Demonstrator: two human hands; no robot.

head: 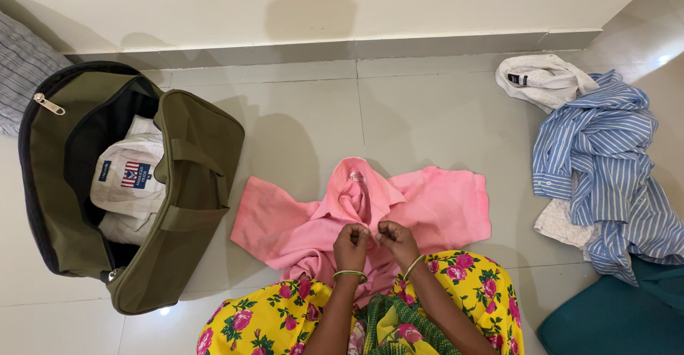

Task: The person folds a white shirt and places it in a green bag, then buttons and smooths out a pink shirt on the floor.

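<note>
While an olive-green duffel bag stands unzipped at the left with folded white shirts inside, a pink shirt lies spread on the pale tiled floor at the centre, near the seated person's knees. The left hand and right hand, each wearing a bangle, sit side by side with fingers pinched on the pink fabric below the collar. At the far right lie a crumpled white garment and a blue striped shirt, beside a teal cloth.
</note>
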